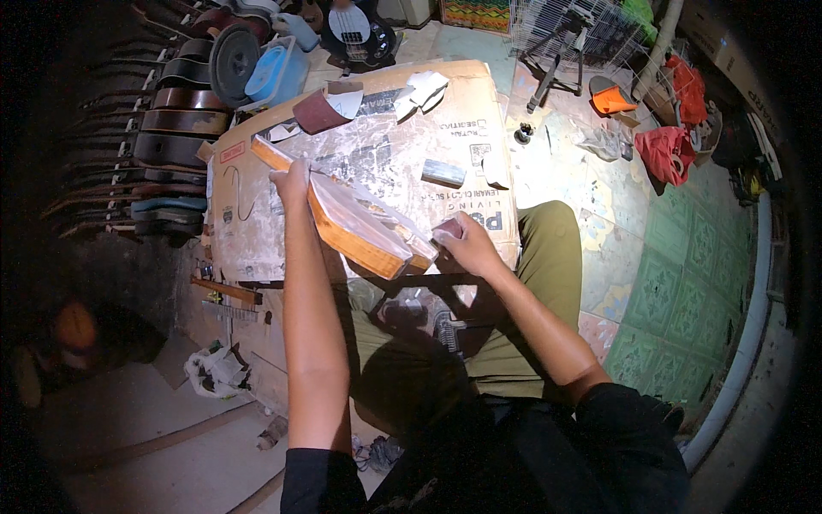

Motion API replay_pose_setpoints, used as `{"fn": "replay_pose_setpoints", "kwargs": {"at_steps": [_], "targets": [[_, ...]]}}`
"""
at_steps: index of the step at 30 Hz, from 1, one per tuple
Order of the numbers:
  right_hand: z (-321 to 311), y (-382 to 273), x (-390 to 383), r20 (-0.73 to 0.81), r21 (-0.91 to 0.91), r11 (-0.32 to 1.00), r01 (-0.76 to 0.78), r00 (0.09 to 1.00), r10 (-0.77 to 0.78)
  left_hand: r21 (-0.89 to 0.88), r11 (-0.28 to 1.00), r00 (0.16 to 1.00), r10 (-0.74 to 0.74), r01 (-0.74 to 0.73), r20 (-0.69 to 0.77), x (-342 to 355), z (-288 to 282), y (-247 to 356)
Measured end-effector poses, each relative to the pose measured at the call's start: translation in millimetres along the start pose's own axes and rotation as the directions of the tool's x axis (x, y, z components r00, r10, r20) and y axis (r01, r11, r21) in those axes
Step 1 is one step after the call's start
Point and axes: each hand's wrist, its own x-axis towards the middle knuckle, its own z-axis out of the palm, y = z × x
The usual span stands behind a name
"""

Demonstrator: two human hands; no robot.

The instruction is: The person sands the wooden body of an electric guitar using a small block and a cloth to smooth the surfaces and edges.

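Observation:
Across the cardboard-covered work surface [282, 231] lies a wooden stringed-instrument body [360, 227], tilted, with orange-brown sides and a pale, dusty face. My left hand [293, 182] is closed around its upper left part, near a short neck-like piece. At its lower right end, my right hand [467, 243] pinches a dark red-brown piece of sandpaper [447, 229] close to the edge. Whether the paper touches the wood I cannot tell. Beyond the body rest a curled sheet of red-brown sandpaper [318, 113], a grey block [443, 173] and torn white paper [421, 92].
Several guitars [184, 111] stand in a row at the left. A light blue bin [281, 73] and a black guitar [358, 43] are at the back. On the tiled floor to the right stand a black tripod [561, 64] and a red bag [665, 156].

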Motion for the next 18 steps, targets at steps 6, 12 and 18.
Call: {"fn": "replay_pose_setpoints", "kwargs": {"at_steps": [6, 12, 18], "targets": [[19, -12, 4, 0.097, -0.027, 1.0, 0.003, 0.995, -0.001, 0.003, 1.0, 1.0, 0.025, -0.025, 0.006, -8, -5, 4], [29, -6, 10, 0.104, -0.214, 0.952, 0.218, 0.974, -0.199, 0.053, 0.998, 0.999, 0.043, -0.043, -0.003, -28, -2, 19], [54, -15, -6, -0.071, -0.198, 0.951, 0.239, 0.964, -0.257, -0.019, 1.0, 1.0, 0.017, -0.018, -0.016, 14, -27, -11]]}}
